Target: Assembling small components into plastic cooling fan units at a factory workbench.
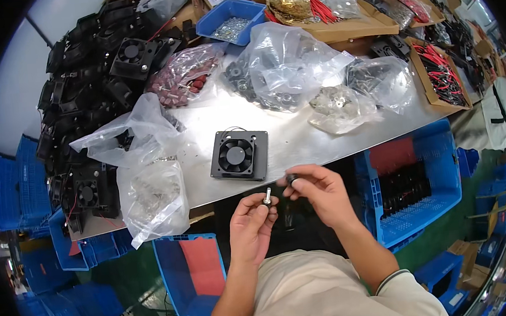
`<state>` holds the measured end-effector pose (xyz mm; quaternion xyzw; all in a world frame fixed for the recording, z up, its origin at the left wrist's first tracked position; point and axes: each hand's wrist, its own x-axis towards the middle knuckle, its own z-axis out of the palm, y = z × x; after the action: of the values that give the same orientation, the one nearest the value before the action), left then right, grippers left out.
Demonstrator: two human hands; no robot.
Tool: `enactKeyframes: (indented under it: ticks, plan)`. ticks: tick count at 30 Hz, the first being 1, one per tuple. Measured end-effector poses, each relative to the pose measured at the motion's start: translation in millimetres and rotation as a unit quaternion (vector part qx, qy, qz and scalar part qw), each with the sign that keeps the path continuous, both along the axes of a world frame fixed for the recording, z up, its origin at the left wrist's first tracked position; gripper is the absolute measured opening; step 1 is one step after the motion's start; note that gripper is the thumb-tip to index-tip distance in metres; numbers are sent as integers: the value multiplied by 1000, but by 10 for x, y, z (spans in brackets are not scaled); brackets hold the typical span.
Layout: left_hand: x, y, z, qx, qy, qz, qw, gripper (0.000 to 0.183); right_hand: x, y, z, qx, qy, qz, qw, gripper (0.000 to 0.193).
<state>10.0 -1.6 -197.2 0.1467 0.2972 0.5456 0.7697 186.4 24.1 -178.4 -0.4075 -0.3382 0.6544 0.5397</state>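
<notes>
Just off the front edge of the metal table (208, 188), my left hand (251, 224) pinches a small silvery bolt (267, 196) that stands upright between thumb and fingers. A little to the right, my right hand (321, 191) has its fingers closed on a small round black part (292, 178); its exact kind is too small to make out. The bolt and the black part are apart. Beyond my hands, on the table, lies a square black fan unit (236, 156) with a round fan in its middle. Neither hand touches it.
Black fan units (86, 192) pile up on the left. Clear bags of small parts (152, 195), red pieces (183, 80) and metal hardware (341, 106) lie around the table. A blue bin of screws (231, 28) stands at the back. Blue crates (412, 181) flank me below.
</notes>
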Motion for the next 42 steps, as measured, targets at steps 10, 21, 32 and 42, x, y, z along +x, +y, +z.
enactKeyframes:
  ticks: [10,21,32,42]
  plan:
    - [26,24,105,-27,35,-2,999,25,46,64,105,-14,18,18,1000,25]
    - [58,-29,108,-12,14,-18,1000,23,21,42,46,-91,174,36,980,16]
    - [40,-22,119,-15,22,-29,999,27,21,46,35,-92,174,48,979,22]
    - [53,-4,124,-9,22,-36,999,28,16,34,98,-102,173,23,979,28]
